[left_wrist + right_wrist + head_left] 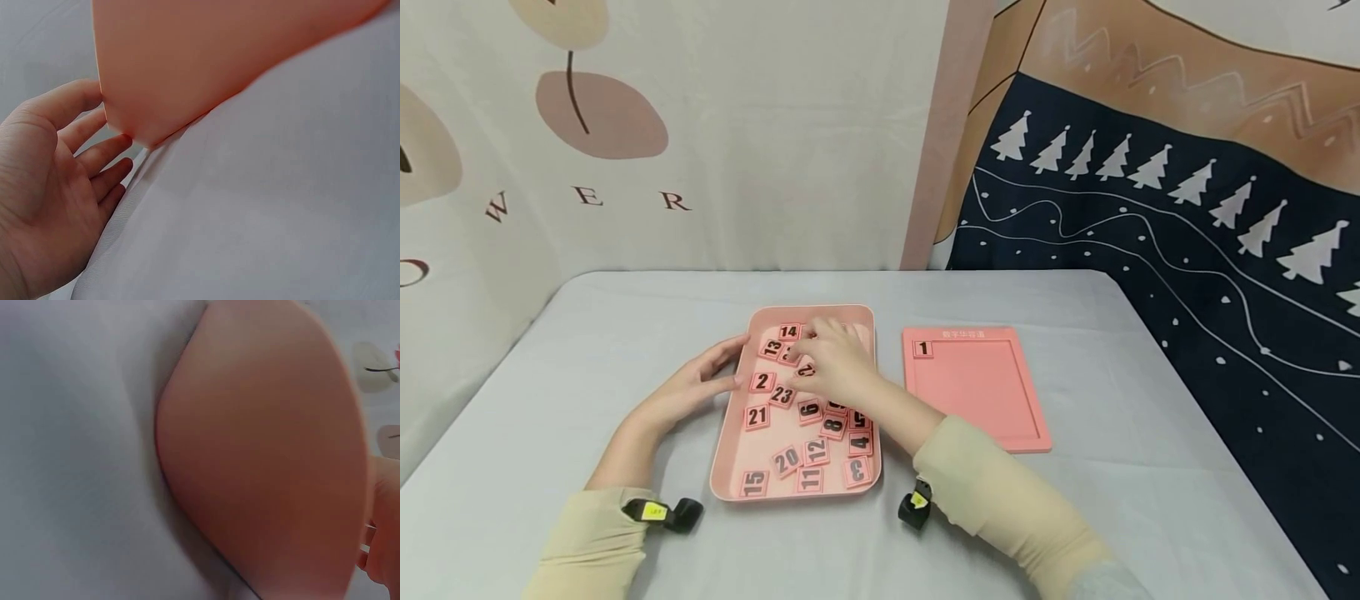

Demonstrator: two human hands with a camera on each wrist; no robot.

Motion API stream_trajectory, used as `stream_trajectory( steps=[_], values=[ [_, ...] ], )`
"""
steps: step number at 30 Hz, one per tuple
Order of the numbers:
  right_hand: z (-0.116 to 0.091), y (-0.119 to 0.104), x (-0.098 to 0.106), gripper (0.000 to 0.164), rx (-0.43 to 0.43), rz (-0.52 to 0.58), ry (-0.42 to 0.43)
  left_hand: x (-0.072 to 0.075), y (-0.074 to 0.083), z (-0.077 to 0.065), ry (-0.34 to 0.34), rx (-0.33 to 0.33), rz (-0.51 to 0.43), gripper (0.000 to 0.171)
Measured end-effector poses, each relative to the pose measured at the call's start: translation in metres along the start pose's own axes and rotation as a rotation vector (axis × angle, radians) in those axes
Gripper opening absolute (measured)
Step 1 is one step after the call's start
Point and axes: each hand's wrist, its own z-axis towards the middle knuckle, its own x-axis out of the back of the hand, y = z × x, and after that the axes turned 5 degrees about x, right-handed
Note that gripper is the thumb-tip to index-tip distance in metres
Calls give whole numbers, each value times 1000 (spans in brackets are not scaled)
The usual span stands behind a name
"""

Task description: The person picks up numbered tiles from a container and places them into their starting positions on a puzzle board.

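A pink tray (pixel 721 467) holds several loose pink number tiles, among them tile 14 (pixel 789 332), tile 2 (pixel 762 382), tile 23 (pixel 782 395) and tile 21 (pixel 757 417). My left hand (pixel 688 387) rests its fingertips against the tray's left side, palm toward the wall (pixel 169 62). Over the upper part of the tray, my right hand (pixel 835 367) reaches down among the tiles. Its thumb and forefinger are apart, with a tile (pixel 807 369) showing between them. In the right wrist view the tray wall (pixel 269 444) hides most of this hand.
To the tray's right lies a pink framed board (pixel 973 400) with tile 1 (pixel 922 349) in its upper left corner. Tiles 15 (pixel 754 483), 11 (pixel 810 480) and 20 (pixel 787 461) lie near the tray's front. A pale cloth (pixel 1112 483) covers the table; printed curtains hang behind.
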Motion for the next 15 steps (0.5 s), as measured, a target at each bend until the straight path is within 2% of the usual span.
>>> stream_trajectory(
  steps=[6,15],
  values=[
    [15,-5,-12,29,25,-36,-61,0,0,1,-12,-9,-14,66],
    [26,-6,-31,33,4,-78,-119,2,-2,1,-31,-16,-21,68]
  ],
)
